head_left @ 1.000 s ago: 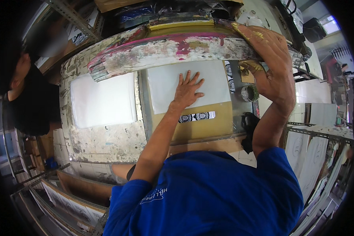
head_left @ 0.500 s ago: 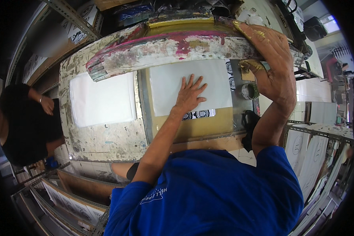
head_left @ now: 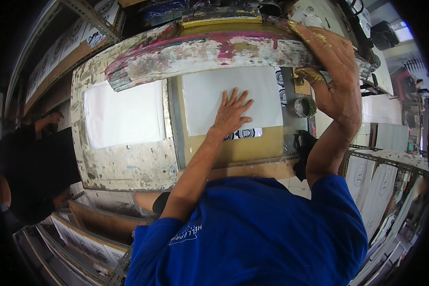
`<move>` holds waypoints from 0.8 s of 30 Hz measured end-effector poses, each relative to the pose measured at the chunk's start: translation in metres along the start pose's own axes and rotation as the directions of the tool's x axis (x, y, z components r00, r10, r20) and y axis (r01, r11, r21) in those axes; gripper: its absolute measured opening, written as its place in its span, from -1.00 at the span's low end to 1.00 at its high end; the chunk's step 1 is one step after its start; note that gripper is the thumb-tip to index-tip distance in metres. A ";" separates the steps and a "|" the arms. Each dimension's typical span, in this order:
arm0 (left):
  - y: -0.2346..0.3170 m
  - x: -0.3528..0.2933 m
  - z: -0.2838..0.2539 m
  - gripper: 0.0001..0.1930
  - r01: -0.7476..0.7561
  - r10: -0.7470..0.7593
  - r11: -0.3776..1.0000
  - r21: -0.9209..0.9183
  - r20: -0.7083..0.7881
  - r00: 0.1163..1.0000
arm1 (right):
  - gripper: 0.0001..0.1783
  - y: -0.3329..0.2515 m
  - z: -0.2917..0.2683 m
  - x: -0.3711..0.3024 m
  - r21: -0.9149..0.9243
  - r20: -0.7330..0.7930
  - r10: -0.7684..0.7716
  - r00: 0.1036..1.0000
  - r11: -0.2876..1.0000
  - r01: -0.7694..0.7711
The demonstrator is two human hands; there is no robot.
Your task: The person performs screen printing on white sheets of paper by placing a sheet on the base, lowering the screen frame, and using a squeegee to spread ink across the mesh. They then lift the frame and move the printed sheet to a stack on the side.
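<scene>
My left hand [head_left: 232, 116] lies flat with fingers spread on a white sheet of paper [head_left: 198, 105]. That sheet rests on a yellowish-brown print bed [head_left: 257, 148]. Strips with black-and-white round patterns [head_left: 249, 133] peek out past its near and right edges. Around the right end of a raised, paint-crusted screen-printing frame [head_left: 186, 56], my right hand [head_left: 336, 76] is closed, its thumb below and fingers on top. Yellowish paint marks the thumb and fingers. The frame is tilted up over the far part of the sheet and hides it there.
Left of the bed, a stack of white paper [head_left: 124, 117] lies on a paint-spattered table [head_left: 128, 167]. An open tin [head_left: 305, 107] stands right of the bed, near a black cloth [head_left: 303, 148]. Another person [head_left: 38, 162] is at the far left. Metal racks [head_left: 391, 159] stand on both sides.
The other person at the left has shifted, with one arm now reaching toward the shelf. Both my hands keep their places on the sheet and the frame.
</scene>
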State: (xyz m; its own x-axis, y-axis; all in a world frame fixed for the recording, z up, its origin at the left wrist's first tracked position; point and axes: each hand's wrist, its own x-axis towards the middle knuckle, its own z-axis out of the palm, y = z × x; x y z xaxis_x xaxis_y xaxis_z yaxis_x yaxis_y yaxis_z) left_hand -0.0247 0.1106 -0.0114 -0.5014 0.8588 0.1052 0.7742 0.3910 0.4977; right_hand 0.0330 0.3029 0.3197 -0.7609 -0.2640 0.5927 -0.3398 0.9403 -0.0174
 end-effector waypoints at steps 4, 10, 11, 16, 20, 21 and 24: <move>-0.006 -0.006 -0.017 -0.26 0.010 -0.010 1.000 -0.001 -0.089 0.996 | -0.31 0.000 0.003 0.000 0.000 0.008 -0.012 1.000 1.000 0.012; -0.004 -0.040 -0.082 -0.35 0.044 -0.319 0.899 -0.435 -0.584 0.747 | -0.28 -0.010 0.001 -0.009 -0.008 0.026 0.057 0.998 0.998 -0.057; -0.011 -0.053 -0.083 -0.37 -0.057 -0.370 0.852 -0.520 -0.677 0.637 | -0.27 -0.016 0.001 -0.014 0.005 0.022 0.059 0.998 0.998 -0.059; 0.029 -0.087 -0.139 0.23 -0.350 -0.504 0.717 -0.603 -0.795 0.339 | -0.18 -0.045 0.021 -0.063 0.078 0.177 0.178 0.968 0.978 -0.194; 0.043 -0.137 -0.113 0.37 -0.152 -0.752 0.470 -0.870 -0.484 0.448 | -0.02 -0.063 0.026 -0.078 0.206 0.479 0.134 0.867 0.944 -0.259; 0.036 -0.153 -0.091 0.44 -0.100 -0.783 0.414 -0.905 -0.410 0.468 | 0.02 -0.063 0.028 -0.073 0.232 0.566 0.099 0.818 0.933 -0.274; 0.018 -0.184 -0.030 0.37 0.023 -0.741 0.535 -0.845 -0.455 0.494 | -0.03 -0.025 0.089 -0.059 0.234 0.507 0.077 0.858 0.946 -0.224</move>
State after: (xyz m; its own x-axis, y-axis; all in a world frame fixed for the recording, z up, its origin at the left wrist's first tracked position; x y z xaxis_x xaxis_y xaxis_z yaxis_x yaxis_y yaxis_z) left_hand 0.0702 -0.0506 0.0045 -0.9970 -0.0161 0.0753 0.0761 -0.0509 0.9958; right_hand 0.0367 0.2753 0.2136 -0.9598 -0.2626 0.0991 -0.2807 0.8984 -0.3378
